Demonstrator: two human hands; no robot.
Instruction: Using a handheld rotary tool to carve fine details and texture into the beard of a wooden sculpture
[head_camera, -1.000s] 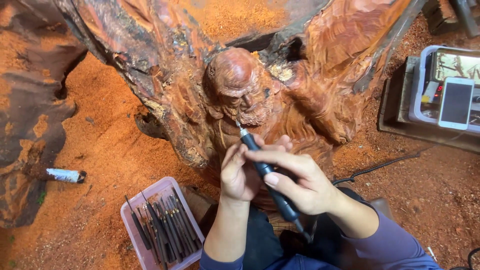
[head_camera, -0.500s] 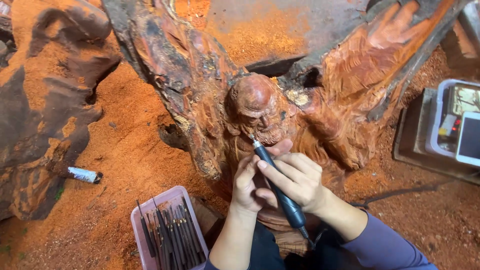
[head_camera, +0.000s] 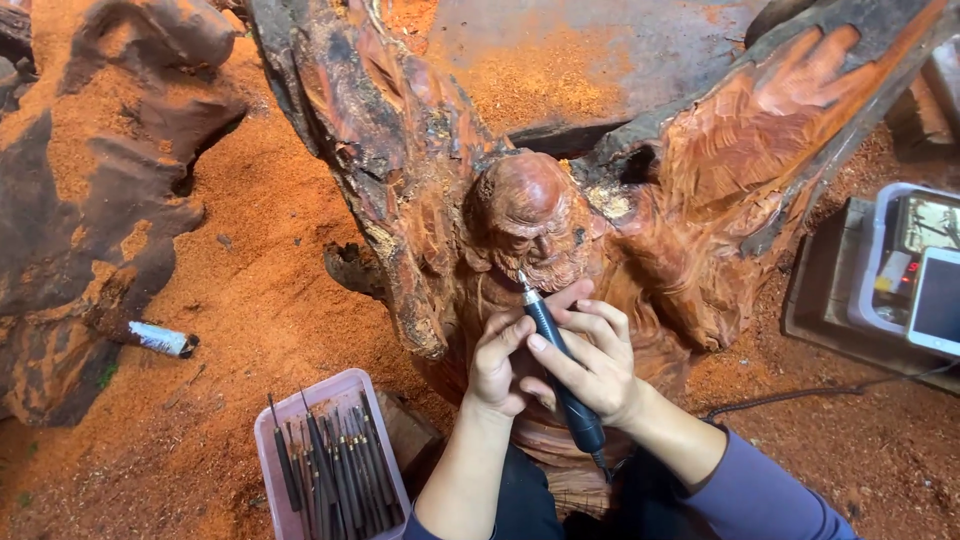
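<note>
A large reddish wood carving (head_camera: 420, 180) fills the middle of the view, with a carved bearded head (head_camera: 528, 215) at its centre. My right hand (head_camera: 590, 365) grips a dark pen-shaped rotary carving tool (head_camera: 560, 375), whose thin tip touches the carved beard just below the head. My left hand (head_camera: 497, 362) rests against the tool and the carving beside it, steadying the shaft with its thumb and fingers. The tool's cable runs down from its rear end towards my lap.
A clear plastic tray (head_camera: 330, 465) with several dark carving bits sits at lower left. Red sawdust covers the floor (head_camera: 260, 300). A wood chunk (head_camera: 90, 230) lies at left, a small wrapped cylinder (head_camera: 160, 340) beside it. A box with a phone (head_camera: 935, 300) stands right.
The view has shifted left and closer, so the carving sits further right in frame. Both hands stay on the tool, its tip now at the beard below the head.
</note>
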